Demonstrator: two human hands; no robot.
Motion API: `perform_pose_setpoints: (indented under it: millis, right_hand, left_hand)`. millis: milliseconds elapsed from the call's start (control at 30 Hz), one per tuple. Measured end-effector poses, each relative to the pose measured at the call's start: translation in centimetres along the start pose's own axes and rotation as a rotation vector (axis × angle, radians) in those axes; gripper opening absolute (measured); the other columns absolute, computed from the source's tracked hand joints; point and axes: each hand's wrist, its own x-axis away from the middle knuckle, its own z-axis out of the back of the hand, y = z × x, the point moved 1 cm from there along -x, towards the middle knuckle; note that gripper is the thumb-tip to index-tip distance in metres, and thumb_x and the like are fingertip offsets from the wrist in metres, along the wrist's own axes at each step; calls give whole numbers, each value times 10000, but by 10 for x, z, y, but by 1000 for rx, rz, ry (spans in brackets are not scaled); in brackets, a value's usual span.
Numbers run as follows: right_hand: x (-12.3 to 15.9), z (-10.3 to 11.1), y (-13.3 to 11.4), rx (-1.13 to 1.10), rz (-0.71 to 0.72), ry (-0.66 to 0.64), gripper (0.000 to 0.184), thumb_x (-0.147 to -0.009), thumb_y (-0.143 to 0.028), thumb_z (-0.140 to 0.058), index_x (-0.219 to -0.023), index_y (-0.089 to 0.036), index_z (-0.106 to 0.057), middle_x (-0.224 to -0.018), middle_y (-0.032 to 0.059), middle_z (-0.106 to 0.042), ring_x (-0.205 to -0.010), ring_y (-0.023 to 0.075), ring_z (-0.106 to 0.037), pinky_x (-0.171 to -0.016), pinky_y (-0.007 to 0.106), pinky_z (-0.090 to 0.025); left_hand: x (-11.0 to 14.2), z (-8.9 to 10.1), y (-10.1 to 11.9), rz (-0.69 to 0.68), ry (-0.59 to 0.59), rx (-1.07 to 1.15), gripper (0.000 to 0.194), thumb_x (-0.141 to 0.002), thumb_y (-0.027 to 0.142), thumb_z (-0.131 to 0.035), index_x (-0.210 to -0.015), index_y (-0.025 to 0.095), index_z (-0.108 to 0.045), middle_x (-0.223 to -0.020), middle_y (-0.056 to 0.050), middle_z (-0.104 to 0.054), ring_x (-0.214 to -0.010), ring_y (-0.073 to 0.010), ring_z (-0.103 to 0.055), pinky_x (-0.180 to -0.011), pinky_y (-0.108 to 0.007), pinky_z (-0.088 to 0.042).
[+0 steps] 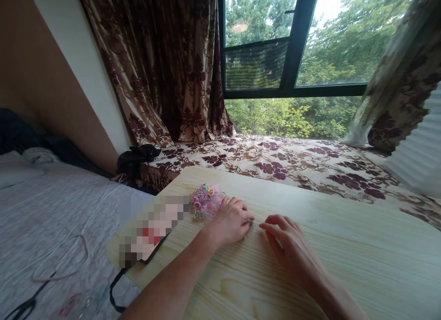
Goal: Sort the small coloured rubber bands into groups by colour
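A small heap of pastel elastic hair bands (206, 202), pink, green and yellow, lies on the pale wooden table (234, 283). My left hand (231, 220) rests just right of the heap, its knuckles up. Its thumb and forefinger are pressed together, with a tiny pale bit showing at the tips that is too small to name. Across a narrow gap, my right hand (289, 237) hovers low over the wood. Its fingers are loosely bent and apart, pointing toward the left fingertips, and nothing shows between them.
A blurred-out flat object with a dark edge (155, 235) lies at the table's left side, a black strap (115, 288) below it. On the left is a bed (69, 205) with white cables (84, 246). Beyond the table are a floral-covered window seat (275, 161) and curtains (193, 71).
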Motion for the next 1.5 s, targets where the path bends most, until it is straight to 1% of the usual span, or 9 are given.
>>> perform_pose_setpoints:
  millis: [133, 367, 600, 800, 1033, 1167, 1400, 1500]
  right_hand:
    - [-1, 5, -2, 42, 20, 22, 288, -846, -138, -437, -978, -238, -673, -947, 89, -647, -834, 199, -578, -712, 345, -466]
    - [-13, 9, 1, 67, 7, -19, 286, -822, -104, -446, -941, -222, -677, -946, 80, -645, -836, 206, -558, -741, 357, -425]
    - [-17, 10, 4, 109, 88, 13, 294, -807, -99, -437, -938, -224, -669, -942, 85, -641, -832, 204, -550, -744, 357, -406]
    - [-15, 11, 8, 126, 104, 15, 293, -814, -107, -424, -916, -227, -671, -920, 78, -646, -811, 201, -557, -734, 358, -414]
    - [-9, 11, 5, 112, 72, -5, 276, -839, -133, -423, -923, -227, -669, -910, 74, -651, -802, 196, -568, -727, 354, -420]
    - [-7, 13, 1, 119, 53, -10, 277, -841, -136, -422, -911, -228, -673, -907, 73, -655, -795, 191, -574, -723, 346, -419]
    - [-5, 17, 1, 162, 88, 9, 284, -809, -105, -438, -908, -229, -674, -887, 70, -652, -771, 187, -565, -722, 344, -400]
    - [-5, 17, 0, 168, 97, 13, 289, -807, -100, -435, -906, -233, -672, -896, 69, -652, -776, 185, -562, -730, 343, -394]
  left_hand:
    - [-1, -1, 0, 9, -21, -15, 190, -825, 232, -492, -901, 243, -666, -952, -29, -603, -990, -195, -496, -918, -374, -343]
    - [-1, 2, -1, 17, -62, -26, 174, -833, 228, -480, -879, 220, -647, -946, -37, -599, -964, -193, -515, -907, -381, -348]
    - [-2, 2, 1, 15, -62, -55, 197, -852, 213, -436, -871, 202, -632, -957, -47, -603, -982, -201, -515, -896, -386, -350]
    - [-3, 3, 4, 12, -61, -83, 226, -879, 223, -400, -860, 197, -624, -960, -43, -606, -981, -207, -521, -904, -409, -337]
    - [-3, 2, 2, 1, -72, -93, 199, -870, 235, -428, -880, 199, -624, -949, -49, -601, -985, -205, -521, -921, -413, -333]
    - [-5, 1, 2, -28, -64, -129, 187, -864, 241, -437, -863, 191, -618, -949, -48, -602, -972, -206, -531, -959, -449, -306]
    - [-7, 4, 2, -41, -67, -169, 197, -867, 246, -423, -844, 190, -611, -942, -45, -609, -977, -201, -532, -1019, -492, -236]
    - [-8, 3, 2, -52, -69, -173, 209, -871, 245, -411, -842, 184, -608, -945, -51, -614, -979, -202, -533, -1021, -498, -236]
